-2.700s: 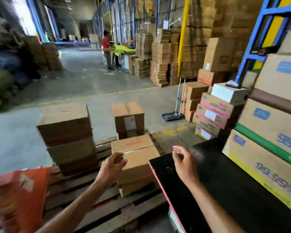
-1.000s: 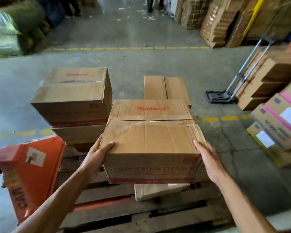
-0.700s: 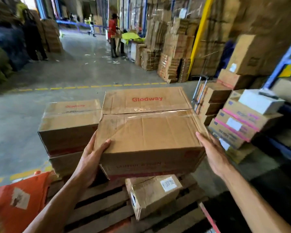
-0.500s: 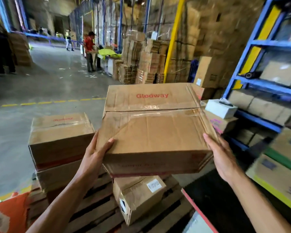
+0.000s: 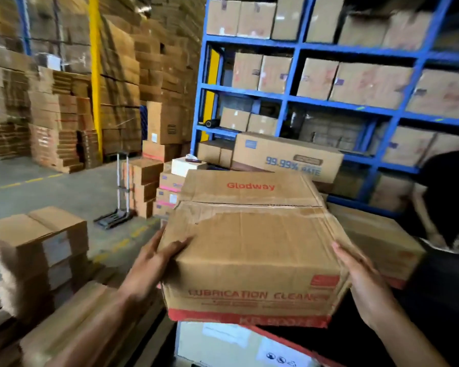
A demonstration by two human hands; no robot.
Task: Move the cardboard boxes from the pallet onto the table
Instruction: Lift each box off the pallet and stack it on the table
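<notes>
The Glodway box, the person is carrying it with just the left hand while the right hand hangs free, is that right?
Not quite. The head view shows both hands on the Glodway box: the left hand presses its left side and the right hand presses its right side. The box is indeed being carried, above the black table.

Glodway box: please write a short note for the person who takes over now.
Left hand and right hand press flat on the sides of the Glodway box and carry it above the edge of the black table. One similar box lies on the table behind it. Left to do: set this box down, then bring the stacked boxes at the left.
</notes>
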